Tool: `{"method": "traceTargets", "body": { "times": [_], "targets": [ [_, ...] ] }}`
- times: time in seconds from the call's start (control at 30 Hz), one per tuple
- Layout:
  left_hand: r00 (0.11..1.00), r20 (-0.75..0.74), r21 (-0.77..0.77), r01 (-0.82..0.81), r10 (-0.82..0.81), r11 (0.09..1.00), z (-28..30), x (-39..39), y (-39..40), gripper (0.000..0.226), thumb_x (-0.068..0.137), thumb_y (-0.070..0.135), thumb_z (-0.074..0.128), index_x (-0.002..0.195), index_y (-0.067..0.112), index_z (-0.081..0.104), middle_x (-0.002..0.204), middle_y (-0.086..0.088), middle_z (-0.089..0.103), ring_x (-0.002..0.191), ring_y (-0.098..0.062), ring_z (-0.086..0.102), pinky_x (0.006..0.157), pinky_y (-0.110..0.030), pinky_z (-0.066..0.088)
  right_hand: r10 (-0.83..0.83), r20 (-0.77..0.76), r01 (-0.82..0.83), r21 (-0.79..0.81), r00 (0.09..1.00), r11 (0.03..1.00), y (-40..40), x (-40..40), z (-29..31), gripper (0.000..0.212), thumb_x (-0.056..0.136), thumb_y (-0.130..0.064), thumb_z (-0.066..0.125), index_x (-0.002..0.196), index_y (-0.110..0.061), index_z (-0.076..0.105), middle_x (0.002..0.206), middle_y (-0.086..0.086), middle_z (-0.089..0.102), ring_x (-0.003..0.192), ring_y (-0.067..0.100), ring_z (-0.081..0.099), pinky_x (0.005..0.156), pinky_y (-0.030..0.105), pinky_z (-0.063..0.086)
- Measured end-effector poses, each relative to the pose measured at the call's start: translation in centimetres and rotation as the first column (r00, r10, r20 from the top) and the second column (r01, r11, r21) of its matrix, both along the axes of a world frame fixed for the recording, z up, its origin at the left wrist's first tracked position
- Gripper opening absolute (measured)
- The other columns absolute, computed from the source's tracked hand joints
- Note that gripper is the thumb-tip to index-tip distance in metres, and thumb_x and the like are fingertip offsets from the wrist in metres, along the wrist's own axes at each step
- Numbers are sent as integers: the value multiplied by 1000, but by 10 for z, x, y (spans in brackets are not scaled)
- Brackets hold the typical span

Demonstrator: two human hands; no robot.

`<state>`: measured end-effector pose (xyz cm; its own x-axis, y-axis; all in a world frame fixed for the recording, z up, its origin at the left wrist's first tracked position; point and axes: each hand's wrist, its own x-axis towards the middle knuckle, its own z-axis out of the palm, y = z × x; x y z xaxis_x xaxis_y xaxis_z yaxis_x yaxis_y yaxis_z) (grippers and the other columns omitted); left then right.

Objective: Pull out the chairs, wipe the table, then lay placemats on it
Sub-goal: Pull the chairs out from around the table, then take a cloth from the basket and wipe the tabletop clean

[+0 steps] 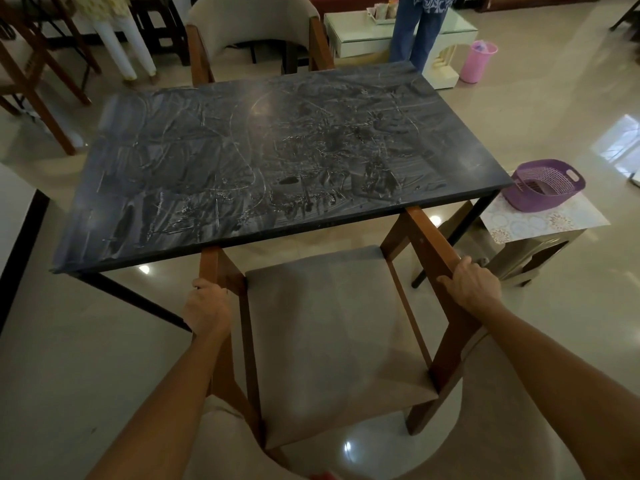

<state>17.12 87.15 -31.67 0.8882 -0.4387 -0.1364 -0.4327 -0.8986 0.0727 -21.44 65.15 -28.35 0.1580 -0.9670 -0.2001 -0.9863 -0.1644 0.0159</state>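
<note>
A: Item one, nearest?
B: The near armchair (332, 337), grey cushioned seat and brown wooden frame, is standing at the near long edge of the counter (263, 154), its front arm tips sitting just under that edge.

A: Hands?
B: The left hand (204, 306) is gripping the chair's left wooden arm, fingers curling round the rail. The right hand (474, 282) is gripping the right wooden arm, fingers (460, 263) wrapping over the top and thumb lying along the inner side.

A: The counter itself?
B: Dark slab top on thin black legs, its surface showing pale smears and streaks all over.

A: Off to the right?
B: A purple plastic basket (543, 185) is sitting on patterned placemats (540, 220), which are lying on a low stand (533, 251) just beside the counter's near right corner.

A: Far side?
B: A second armchair (252, 32) is standing at the far long edge. Beyond it a person in blue trousers (415, 32) is standing by a white low table (363, 32), with a pink bin (478, 60) on the floor to its right. Wooden chairs (31, 74) are standing far left.
</note>
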Motion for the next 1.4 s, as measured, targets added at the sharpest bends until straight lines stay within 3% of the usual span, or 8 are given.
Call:
{"method": "traceTargets", "body": {
  "times": [0.3,0.4,0.5,0.57,0.63,0.83,1.1,1.4],
  "targets": [
    [999,-52,-71,-11,8,997,-1,1,-1,45,95,29,53,119,-7,42,98,-24,61,86,-35,64,65,-39,50,-52,45,53,-2,998,999,3,1,0,49,93,-42,55,122,-4,44,79,2,51,62,18,57,56,30,50],
    [998,-47,-126,-42,37,991,3,-5,-1,35,94,23,54,112,-6,46,100,-24,59,85,-34,64,66,-38,52,-60,149,59,11,987,998,4,2,3,45,92,-37,58,121,-5,44,96,8,59,78,24,64,68,37,56],
    [974,161,107,145,-162,984,4,-12,5,41,92,16,53,123,-9,42,115,-27,53,101,-35,58,83,-39,52,-2,266,5,-11,964,1000,7,-2,6,51,91,-36,61,128,-7,43,120,13,53,106,28,58,89,43,52],
    [903,240,266,291,-355,919,5,-24,6,52,93,17,48,137,-7,34,139,-30,38,128,-40,39,105,-45,37,105,248,-94,-55,963,994,10,-5,8,59,90,-40,61,135,-8,40,131,15,47,119,30,50,99,46,45],
    [832,246,309,418,-497,854,9,-46,-1,54,97,23,43,143,-2,29,150,-28,25,141,-41,20,114,-50,21,177,245,-164,-74,953,984,12,-10,14,63,90,-42,58,139,-9,36,141,14,40,129,32,41,107,46,35],
    [720,91,106,680,-688,726,24,-139,-64,56,99,36,34,145,5,28,154,-26,13,145,-39,6,118,-50,12,286,171,-279,-67,943,958,-8,-41,28,68,97,-49,40,149,-10,23,157,15,20,146,32,13,119,48,13],
    [674,96,-112,739,-732,665,55,-276,-169,64,100,49,21,150,8,17,158,-20,2,146,-31,-6,118,-43,0,342,12,-340,-82,940,937,-64,-132,31,75,98,-57,21,153,-9,6,160,14,3,147,31,-3,119,46,3],
    [621,163,-105,783,-767,613,61,-400,-281,70,95,53,17,150,8,20,157,-20,8,146,-33,1,120,-44,7,365,-33,-366,-46,931,929,-161,-238,31,76,98,-56,21,153,-6,2,161,13,-1,148,30,-5,118,46,-1]
  ]
}}
